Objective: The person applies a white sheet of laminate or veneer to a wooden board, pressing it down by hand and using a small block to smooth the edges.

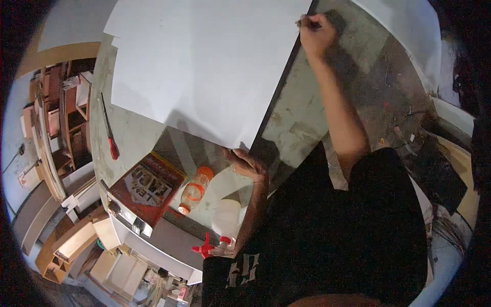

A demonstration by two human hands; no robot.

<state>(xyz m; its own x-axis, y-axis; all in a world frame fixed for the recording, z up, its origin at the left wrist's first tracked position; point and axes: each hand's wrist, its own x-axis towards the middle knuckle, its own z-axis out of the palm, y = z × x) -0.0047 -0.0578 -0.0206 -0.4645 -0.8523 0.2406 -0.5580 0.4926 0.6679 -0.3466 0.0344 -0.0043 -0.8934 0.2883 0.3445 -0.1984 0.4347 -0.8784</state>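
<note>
A large white panel (pixel 204 66) spreads over the table, with a dark band running along its right edge. My left hand (pixel 249 165) is at the panel's near corner, its fingers closed on the edge there; part of them is hidden. Farther off, my right hand (pixel 318 36) is beside the panel's right edge with its fingers pinched together. Something small may be between those fingertips, but I cannot make it out. Near my left forearm lies a white spray bottle (pixel 226 217) with a red trigger, and left of it an orange-capped clear bottle (pixel 196 189).
A red-handled screwdriver (pixel 112 146) lies left of the panel on the greyish, stained tabletop (pixel 135 120). A reddish printed box or packet (pixel 148 187) is at the table's near left. Beyond the left edge stand wooden shelves (pixel 64 117) and several boards.
</note>
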